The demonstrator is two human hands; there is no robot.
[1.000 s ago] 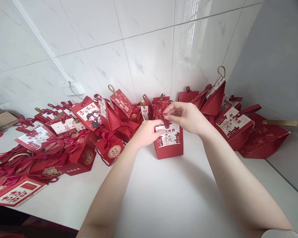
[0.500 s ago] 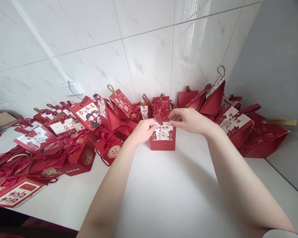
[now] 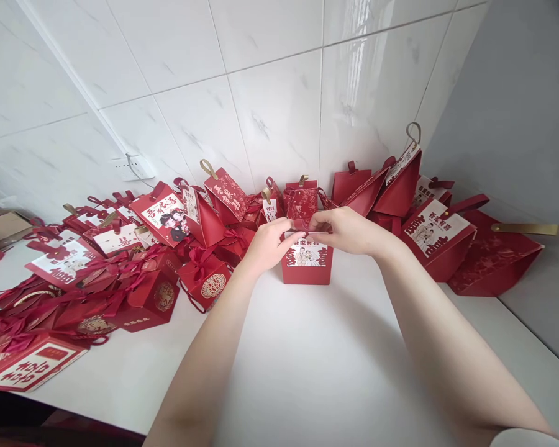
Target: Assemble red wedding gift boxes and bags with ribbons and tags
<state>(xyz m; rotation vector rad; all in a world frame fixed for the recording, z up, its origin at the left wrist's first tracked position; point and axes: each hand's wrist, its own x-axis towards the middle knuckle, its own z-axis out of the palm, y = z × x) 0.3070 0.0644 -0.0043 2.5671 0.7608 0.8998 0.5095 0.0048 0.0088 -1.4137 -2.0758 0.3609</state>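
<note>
A red gift box (image 3: 306, 273) stands upright on the white table, its white front label printed with a cartoon couple and red characters. Both hands are at its top edge, around a short dark red strap (image 3: 299, 224). My left hand (image 3: 272, 243) pinches the strap and the top of the box from the left, thumb toward me. From the right, my right hand (image 3: 347, 230) is closed at the same spot, its fingertips almost meeting the left thumb. The fastening under the fingers is hidden.
Several finished-looking red boxes with ribbons (image 3: 140, 292) crowd the left side. More strapped boxes (image 3: 440, 239) lean at the right, and others (image 3: 302, 198) line the tiled wall (image 3: 279, 118). A wall socket (image 3: 133, 167) with a cable is at the back left.
My right hand has come down and left onto the strap, and its fingers have closed there. The strap is now folded lower over the box top, between both hands.
</note>
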